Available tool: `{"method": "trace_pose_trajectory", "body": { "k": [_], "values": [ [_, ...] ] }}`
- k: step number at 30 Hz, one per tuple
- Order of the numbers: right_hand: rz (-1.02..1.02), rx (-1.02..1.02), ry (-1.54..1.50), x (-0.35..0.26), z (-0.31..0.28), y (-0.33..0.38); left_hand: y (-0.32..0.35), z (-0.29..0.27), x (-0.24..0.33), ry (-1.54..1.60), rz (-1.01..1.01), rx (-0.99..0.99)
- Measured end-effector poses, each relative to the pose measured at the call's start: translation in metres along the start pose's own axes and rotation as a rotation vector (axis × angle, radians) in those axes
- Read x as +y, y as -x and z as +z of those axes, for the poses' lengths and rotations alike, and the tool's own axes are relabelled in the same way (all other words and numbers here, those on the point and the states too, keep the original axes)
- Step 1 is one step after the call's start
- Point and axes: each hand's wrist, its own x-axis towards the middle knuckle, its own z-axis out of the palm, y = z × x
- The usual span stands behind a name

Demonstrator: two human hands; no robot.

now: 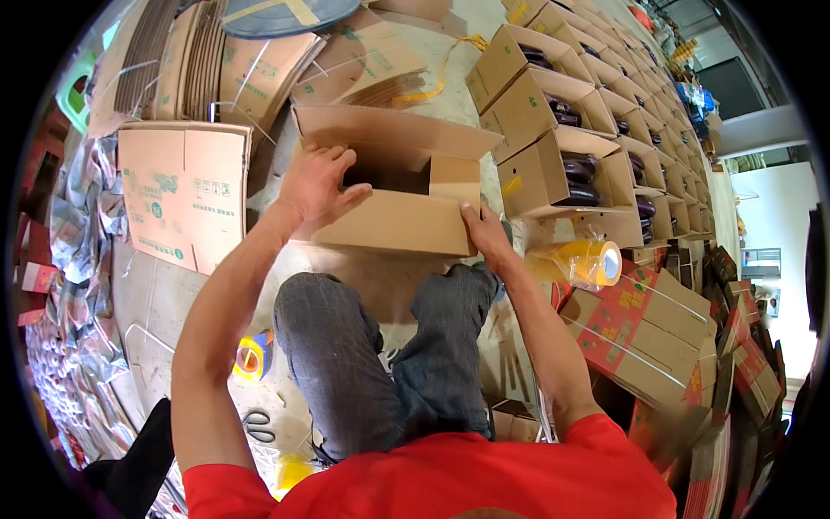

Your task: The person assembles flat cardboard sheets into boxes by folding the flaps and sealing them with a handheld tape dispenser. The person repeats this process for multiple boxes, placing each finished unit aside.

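In front of my knees is a cardboard box, its long flaps raised and its inside dark. Across its left end lies my left hand, the fingers bent over the edge and the thumb stretched along the near flap. My right hand grips the box's near right corner. Its thumb presses on the near side, and its other fingers are mostly hidden. A short end flap shows inside the right end.
Flattened cartons stand at left. Open boxes of eggplants fill the far right. Clear-wrapped yellow tape rolls lie beside my right forearm, above strapped cartons. A tape dispenser and scissors lie near my left leg.
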Motion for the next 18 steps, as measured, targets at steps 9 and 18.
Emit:
{"method": "trace_pose_trajectory", "body": {
  "k": [9,18],
  "values": [
    [-0.173,0.103,0.075,0.028,0.013,-0.008,0.034,-0.018,0.026,0.12,-0.299,-0.201],
    [-0.313,0.106,0.258,0.017,0.029,-0.02,-0.112,-0.04,0.004,-0.106,0.108,0.291]
  ]
}}
